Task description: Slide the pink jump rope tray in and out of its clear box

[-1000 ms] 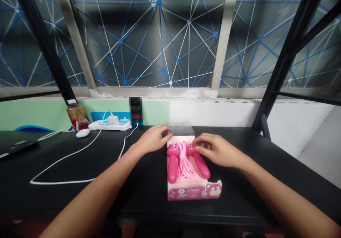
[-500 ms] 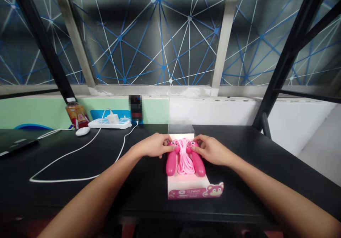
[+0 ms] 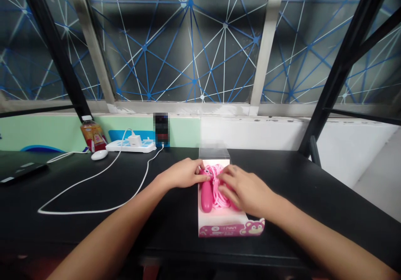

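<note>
Hands are pressing on the pink skipping rope (image 3: 214, 180), the left hand (image 3: 181, 173) curling over one handle (image 3: 206, 196), the right hand (image 3: 246, 192) spreading across the cord (image 3: 221, 203), everything lying in its card tray (image 3: 230, 229), not yet lifted out.

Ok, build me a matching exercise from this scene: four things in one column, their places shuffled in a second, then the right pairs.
Things
1. Computer mouse
2. Plastic bottle
3. White charger
4. Pink skipping rope handle

Places
A. Plugged into a power strip
B. Standing upright by the green wall
C. Touching the left hand
D. Lying flat on the black table

Right pairs: 1-D, 2-B, 3-A, 4-C
</note>
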Tool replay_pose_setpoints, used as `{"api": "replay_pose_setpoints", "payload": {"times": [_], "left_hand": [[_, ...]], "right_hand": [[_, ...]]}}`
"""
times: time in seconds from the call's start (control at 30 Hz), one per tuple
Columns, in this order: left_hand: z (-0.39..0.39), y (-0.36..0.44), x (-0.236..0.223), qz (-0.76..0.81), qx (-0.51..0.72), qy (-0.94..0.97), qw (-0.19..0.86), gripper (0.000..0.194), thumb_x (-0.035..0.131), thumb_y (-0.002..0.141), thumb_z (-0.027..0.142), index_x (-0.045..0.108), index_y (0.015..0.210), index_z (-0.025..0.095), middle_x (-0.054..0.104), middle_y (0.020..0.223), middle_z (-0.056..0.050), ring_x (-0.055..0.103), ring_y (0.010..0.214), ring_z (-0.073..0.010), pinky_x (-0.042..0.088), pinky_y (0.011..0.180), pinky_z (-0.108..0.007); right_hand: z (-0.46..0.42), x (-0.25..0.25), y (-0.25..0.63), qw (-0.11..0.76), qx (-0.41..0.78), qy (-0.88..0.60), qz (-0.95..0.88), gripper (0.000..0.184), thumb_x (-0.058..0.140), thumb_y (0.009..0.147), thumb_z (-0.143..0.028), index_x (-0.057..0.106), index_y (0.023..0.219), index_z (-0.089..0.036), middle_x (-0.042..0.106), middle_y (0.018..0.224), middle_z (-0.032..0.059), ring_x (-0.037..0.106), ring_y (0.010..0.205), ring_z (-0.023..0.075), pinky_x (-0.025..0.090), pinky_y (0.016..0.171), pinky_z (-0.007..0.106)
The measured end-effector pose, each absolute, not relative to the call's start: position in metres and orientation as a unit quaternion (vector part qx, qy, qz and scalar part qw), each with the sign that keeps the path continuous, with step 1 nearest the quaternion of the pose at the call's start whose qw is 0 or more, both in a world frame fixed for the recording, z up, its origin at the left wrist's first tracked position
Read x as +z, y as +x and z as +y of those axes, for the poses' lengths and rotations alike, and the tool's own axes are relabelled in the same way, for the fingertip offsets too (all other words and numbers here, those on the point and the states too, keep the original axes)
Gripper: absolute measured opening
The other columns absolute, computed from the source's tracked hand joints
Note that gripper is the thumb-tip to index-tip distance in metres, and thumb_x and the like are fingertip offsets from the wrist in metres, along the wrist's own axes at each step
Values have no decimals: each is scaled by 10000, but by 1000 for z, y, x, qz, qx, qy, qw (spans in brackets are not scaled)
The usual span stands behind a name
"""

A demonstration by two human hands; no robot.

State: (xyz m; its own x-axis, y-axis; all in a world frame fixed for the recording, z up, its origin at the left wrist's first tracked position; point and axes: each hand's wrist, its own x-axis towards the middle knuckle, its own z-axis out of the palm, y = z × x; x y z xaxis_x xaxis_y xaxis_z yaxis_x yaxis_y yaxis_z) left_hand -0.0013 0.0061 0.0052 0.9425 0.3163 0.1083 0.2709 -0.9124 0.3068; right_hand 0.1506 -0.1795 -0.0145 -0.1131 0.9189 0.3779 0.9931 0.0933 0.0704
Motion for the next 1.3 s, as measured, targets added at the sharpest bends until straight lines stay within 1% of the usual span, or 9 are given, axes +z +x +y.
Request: {"api": "replay_pose_setpoints", "payload": {"times": [0.1, 0.27, 0.43, 0.53, 0.6, 0.7, 0.77, 1.1, 1.3], "left_hand": [[4, 0, 3, 149, 104, 978, 100, 371, 570, 840, 566, 619, 974, 224, 702, 817, -32, 637, 720, -209, 373, 583, -268], [6, 6, 1, 143, 170, 974, 51, 380, 518, 882, 548, 635, 1058, 232, 669, 915, -45, 628, 807, -215, 440, 671, -298], [31, 17, -11, 149, 242, 958, 33, 409, 446, 929, 346, 502, 1322, 247, 528, 1308, -81, 516, 1207, -236, 418, 991, -352], [48, 21, -18, 134, 205, 967, 73, 384, 487, 898, 335, 533, 1265, 233, 392, 1463, -91, 415, 1327, -257, 347, 1079, -374], [53, 20, -20, 122, 202, 966, 103, 313, 535, 854, 317, 569, 1149, 217, 432, 1429, -98, 482, 1262, -263, 387, 1035, -371], [54, 18, -17, 121, 200, 961, 147, 226, 554, 792, 247, 557, 1014, 208, 582, 1230, -72, 633, 912, -207, 483, 816, -319], [53, 17, -14, 126, 194, 959, 165, 217, 548, 760, 208, 546, 977, 207, 627, 1109, -40, 612, 741, -167, 474, 708, -289], [31, 8, -6, 93, 156, 969, 167, 252, 480, 796, 153, 580, 1021, 208, 665, 950, -28, 617, 806, -175, 438, 720, -265], [15, 8, -6, 61, 177, 973, 136, 356, 473, 811, 128, 567, 1140, 223, 653, 1020, -39, 608, 886, -190, 446, 761, -285]], "right_hand": [[-182, -18, 140, 68, -159, -580, -796, 448, 460, 927, -495, 499, 1320, -284, 603, 1132, 130, 608, 935, 276, 499, 593, 314], [-181, -21, 137, 34, -181, -586, -790, 418, 506, 914, -339, 483, 1330, -308, 602, 1159, 128, 610, 930, 261, 483, 598, 297], [-182, -15, 138, 21, -168, -578, -798, 374, 446, 950, -339, 490, 1319, -300, 598, 1177, 117, 611, 932, 243, 469, 603, 291], [-182, -14, 138, 16, -165, -573, -803, 368, 417, 961, -343, 493, 1320, -309, 591, 1192, 117, 613, 928, 241, 454, 589, 290], [-183, -12, 139, 18, -153, -561, -813, 372, 402, 967, -363, 489, 1325, -313, 595, 1178, 109, 611, 917, 238, 445, 580, 289], [-186, -10, 141, 32, -133, -540, -831, 387, 380, 976, -412, 476, 1340, -323, 595, 1168, 97, 601, 905, 228, 438, 590, 290], [-187, -10, 141, 43, -130, -534, -835, 397, 377, 977, -433, 467, 1351, -336, 592, 1170, 90, 594, 923, 225, 437, 598, 286], [-161, -31, 155, 33, -201, -614, -763, 424, 475, 953, -282, 456, 1373, -339, 594, 1180, 107, 622, 925, 249, 494, 579, 293], [-164, -30, 152, 60, -272, -562, -779, 396, 464, 961, -275, 491, 1343, -175, 582, 1211, 181, 584, 1018, 285, 501, 840, 449]]}}
